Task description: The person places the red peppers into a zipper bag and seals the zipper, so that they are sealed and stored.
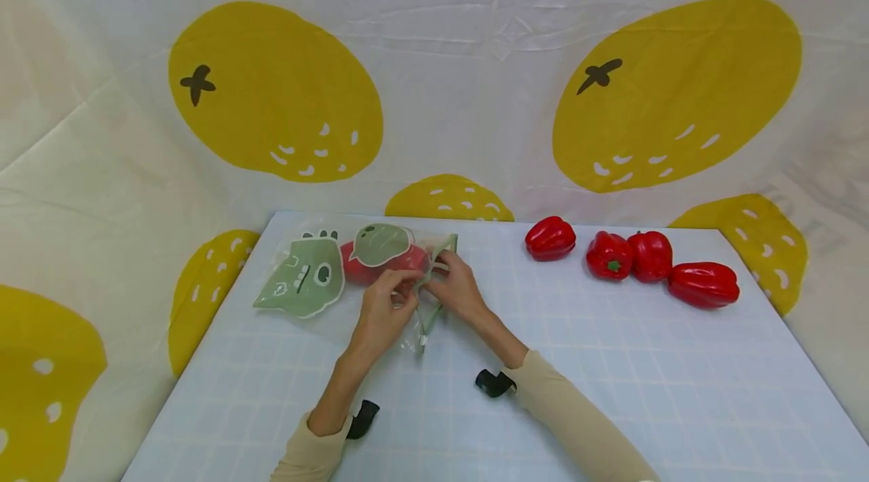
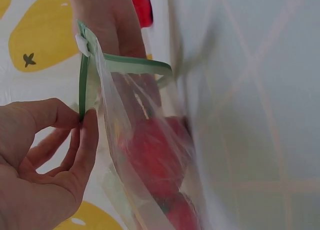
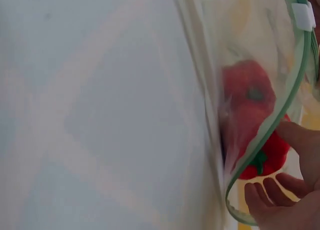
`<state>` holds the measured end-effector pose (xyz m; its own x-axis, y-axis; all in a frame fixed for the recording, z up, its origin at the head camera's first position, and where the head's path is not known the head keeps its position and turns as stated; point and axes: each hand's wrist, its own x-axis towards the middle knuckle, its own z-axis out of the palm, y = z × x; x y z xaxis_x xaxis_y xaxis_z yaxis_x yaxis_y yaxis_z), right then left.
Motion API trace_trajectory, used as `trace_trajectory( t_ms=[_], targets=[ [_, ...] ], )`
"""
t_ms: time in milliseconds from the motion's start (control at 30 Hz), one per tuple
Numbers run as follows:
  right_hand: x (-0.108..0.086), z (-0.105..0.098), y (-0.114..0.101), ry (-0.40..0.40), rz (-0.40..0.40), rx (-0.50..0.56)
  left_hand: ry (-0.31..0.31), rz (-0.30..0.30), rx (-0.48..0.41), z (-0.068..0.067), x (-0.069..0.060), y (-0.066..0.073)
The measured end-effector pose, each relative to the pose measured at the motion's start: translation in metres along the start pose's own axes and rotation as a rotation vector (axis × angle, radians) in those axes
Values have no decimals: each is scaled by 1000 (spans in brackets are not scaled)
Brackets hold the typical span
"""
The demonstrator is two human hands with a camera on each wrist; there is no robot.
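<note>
A clear plastic zip bag (image 1: 299, 274) with green cartoon prints lies at the table's back left. Red bell peppers (image 3: 247, 84) show through its plastic, two with green stems in the right wrist view. My left hand (image 1: 382, 314) pinches the green zip edge (image 2: 83, 92) between thumb and index finger, holding the mouth apart. At the mouth is my right hand (image 1: 462, 290), its fingers loosely bent and thumb spread from them, near a pepper. Nothing shows gripped between them. A white slider (image 3: 303, 16) sits on the zip.
Several more red bell peppers (image 1: 550, 238) stand at the back right of the pale checked table (image 1: 577, 406). Behind it hangs a white cloth (image 1: 462, 105) with yellow fruit prints. A black wrist device (image 1: 494, 383) shows at the right sleeve.
</note>
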<state>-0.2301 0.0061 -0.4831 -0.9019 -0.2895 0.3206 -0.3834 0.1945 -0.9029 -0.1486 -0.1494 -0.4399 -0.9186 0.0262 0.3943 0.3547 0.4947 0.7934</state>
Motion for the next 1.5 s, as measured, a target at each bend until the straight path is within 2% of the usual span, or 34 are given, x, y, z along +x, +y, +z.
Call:
trace_trajectory(
  t_ms=[200,400,667,700,833,1167,1367,1500],
  targets=[
    [-5,-19,0,-56,22,-43,36,-32,-21,2,-1,1],
    [-9,-42,3,-58,1,-73,29,-67,-36,2,-1,2],
    [-11,-71,-8,-73,108,-112,13,-112,-39,1,-1,4],
    [-9,-74,-2,-70,111,-134,13,-112,-44,1,-1,4],
    [-9,-87,-2,-56,121,-170,17,-114,-56,1,-1,3],
    [-10,-118,-2,-12,90,-252,11,-112,-50,1,-1,4],
    [-9,-140,-3,28,44,-294,-1,-121,-45,1,-2,5],
    [-7,-154,-4,53,50,-351,3,-115,-47,1,-1,5]
  ],
)
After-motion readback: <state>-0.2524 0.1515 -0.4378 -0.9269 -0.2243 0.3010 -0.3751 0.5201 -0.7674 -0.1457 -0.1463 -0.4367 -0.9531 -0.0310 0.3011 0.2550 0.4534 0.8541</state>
